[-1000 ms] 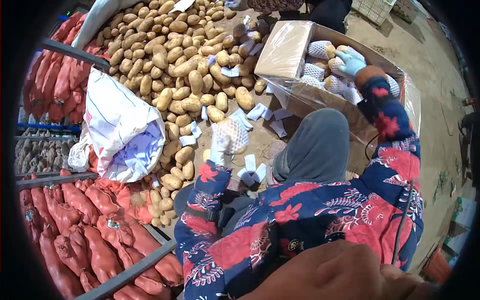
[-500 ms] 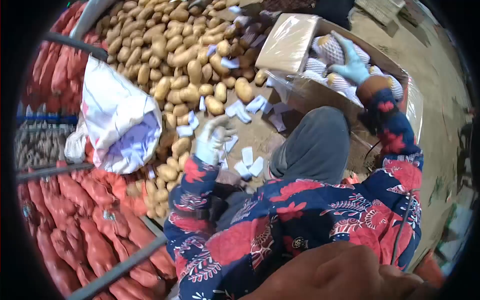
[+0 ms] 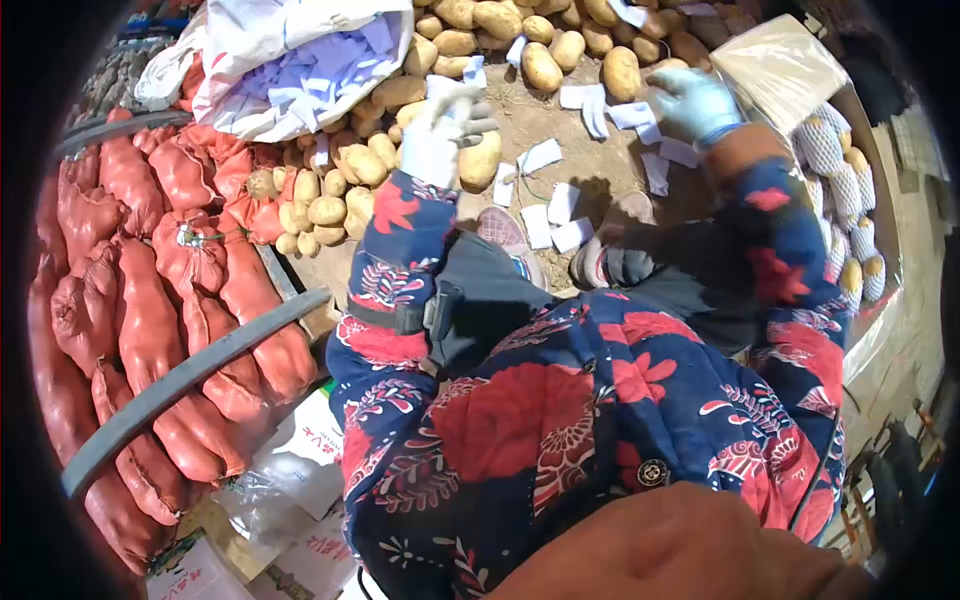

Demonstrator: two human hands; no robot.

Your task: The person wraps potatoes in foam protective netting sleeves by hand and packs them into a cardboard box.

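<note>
The supporting surface is bare, brown earthen ground (image 3: 540,120). Loose potatoes (image 3: 361,163) lie on it in a band that runs along the upper edge of the view and down the left side of the bare patch, where they crowd together. Flat white foam sleeves (image 3: 563,203) lie scattered across the bare patch, some overlapping, others apart. Two shoes rest on the ground: the left shoe (image 3: 505,235) and the right shoe (image 3: 610,268), with several sleeves between and just beyond them. At the right stands an open cardboard carton (image 3: 775,60); its base is hidden from view.
</note>
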